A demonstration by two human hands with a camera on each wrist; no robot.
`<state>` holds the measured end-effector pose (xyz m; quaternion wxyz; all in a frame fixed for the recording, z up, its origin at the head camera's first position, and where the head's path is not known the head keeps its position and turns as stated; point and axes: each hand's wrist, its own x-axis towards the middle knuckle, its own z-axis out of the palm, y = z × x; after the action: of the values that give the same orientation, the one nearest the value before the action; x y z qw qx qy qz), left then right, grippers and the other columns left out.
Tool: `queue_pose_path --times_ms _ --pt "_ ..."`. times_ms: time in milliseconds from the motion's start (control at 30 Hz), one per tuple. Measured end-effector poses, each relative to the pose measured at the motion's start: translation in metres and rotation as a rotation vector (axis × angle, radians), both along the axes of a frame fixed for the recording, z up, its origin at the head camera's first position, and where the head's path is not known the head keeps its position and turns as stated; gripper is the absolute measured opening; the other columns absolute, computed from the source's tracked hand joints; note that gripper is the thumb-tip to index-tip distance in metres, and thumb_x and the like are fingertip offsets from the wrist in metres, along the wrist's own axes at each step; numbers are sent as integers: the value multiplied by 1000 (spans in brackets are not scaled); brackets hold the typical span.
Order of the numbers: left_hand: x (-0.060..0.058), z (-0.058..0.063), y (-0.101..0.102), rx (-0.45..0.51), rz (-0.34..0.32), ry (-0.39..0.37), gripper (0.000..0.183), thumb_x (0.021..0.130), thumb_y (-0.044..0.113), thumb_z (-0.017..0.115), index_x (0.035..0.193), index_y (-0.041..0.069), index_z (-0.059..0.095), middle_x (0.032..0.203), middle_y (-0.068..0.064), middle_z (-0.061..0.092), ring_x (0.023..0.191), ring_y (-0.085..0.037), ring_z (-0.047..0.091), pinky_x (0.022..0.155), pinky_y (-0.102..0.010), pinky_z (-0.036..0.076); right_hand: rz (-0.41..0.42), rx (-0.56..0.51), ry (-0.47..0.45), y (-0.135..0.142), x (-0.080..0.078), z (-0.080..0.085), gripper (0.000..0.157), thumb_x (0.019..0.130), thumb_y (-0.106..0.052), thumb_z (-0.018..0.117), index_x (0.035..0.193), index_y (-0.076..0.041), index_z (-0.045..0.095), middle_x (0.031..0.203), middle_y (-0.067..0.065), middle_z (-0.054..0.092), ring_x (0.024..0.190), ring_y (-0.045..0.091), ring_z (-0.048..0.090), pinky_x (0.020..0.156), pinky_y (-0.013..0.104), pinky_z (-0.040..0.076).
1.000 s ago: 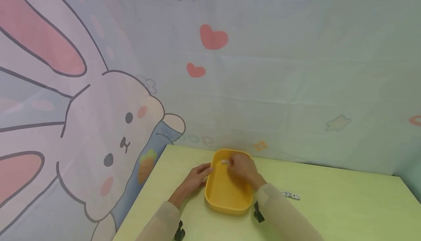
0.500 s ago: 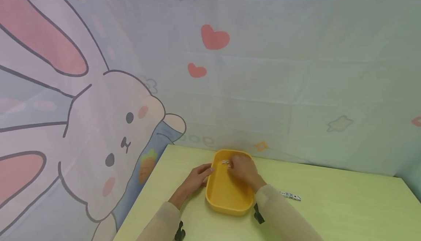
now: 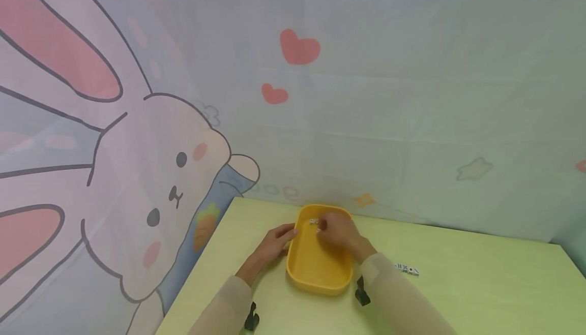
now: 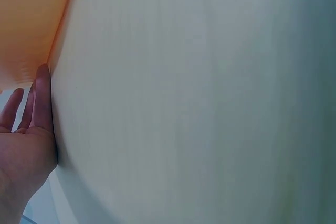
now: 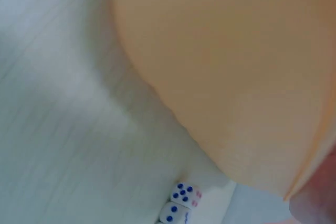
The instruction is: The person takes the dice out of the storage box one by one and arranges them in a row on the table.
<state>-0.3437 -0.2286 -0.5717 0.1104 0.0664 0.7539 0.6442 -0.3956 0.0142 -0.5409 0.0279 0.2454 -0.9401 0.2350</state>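
A yellow tray (image 3: 316, 290) stands on the table, its long side running away from me. Along its left wall lies my left hand (image 3: 272, 241); in the left wrist view the fingers (image 4: 42, 98) stretch straight against the outer wall. My right hand (image 3: 341, 229) reaches over the right side into the far part of the tray, its fingers curled down at a small white die (image 3: 319, 230) that peeks out at their tips. Other white dice (image 3: 313, 221) lie just left of those fingers. The right fingertips are hidden under the hand; only a blurred bit of it shows in the right wrist view.
A row of white dice (image 3: 406, 269) sits on the table right of the tray, partly behind the right sleeve (image 3: 393, 279). Closer up, these dice (image 5: 184, 195) show blue and red pips. A printed cloth (image 3: 412, 121) with a rabbit hangs behind the pale green table (image 3: 480, 274).
Both hands keep their places at the tray. The right fingers shift slightly among the dice, and one die sits a little nearer to me, apart from the others. The head view tilts slightly.
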Motion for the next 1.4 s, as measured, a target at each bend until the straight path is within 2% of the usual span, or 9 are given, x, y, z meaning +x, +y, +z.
queue_pose_path --times_ms 133,400,633,933,1200,1400 --pt "-2 -1 2 -7 2 0 59 109 41 60 154 3 53 154 -18 54 129 -31 61 93 -36 61 80 -121 11 11 2 8 8 86 -10 79 90 -10 72 85 -2 68 78 16 59 75 38 55" --pt "-3 -4 -1 2 -8 8 61 109 43 60 155 3 52 154 -19 54 128 -29 63 96 -39 60 184 -205 58 55 12 37 8 92 -5 78 92 -7 70 86 -1 67 81 16 61 74 37 55" --pt "0 -4 -2 -7 -4 9 63 108 44 61 154 2 53 154 -18 55 123 -28 65 91 -36 62 176 -214 64 116 36 46 6 97 -6 77 99 -8 72 91 -5 67 82 11 62 73 31 57" --pt "-1 -4 -2 -9 -15 -8 61 109 43 60 155 4 52 156 -18 53 125 -28 65 93 -36 61 95 -207 62 186 73 28 7 97 -7 77 102 -11 75 94 -8 70 83 8 65 70 28 58" --pt "0 -1 -3 -16 -19 -13 57 111 39 57 156 5 51 156 -18 53 123 -27 65 90 -34 61 26 -210 31 223 98 7 7 96 -6 77 99 -11 73 89 -10 68 80 4 63 67 26 57" --pt "3 -1 -4 -4 -34 -8 59 110 40 58 156 2 50 155 -20 53 125 -30 64 91 -36 62 -32 -187 6 243 116 -16 14 90 -2 82 97 -11 73 89 -8 69 79 2 61 66 25 57"
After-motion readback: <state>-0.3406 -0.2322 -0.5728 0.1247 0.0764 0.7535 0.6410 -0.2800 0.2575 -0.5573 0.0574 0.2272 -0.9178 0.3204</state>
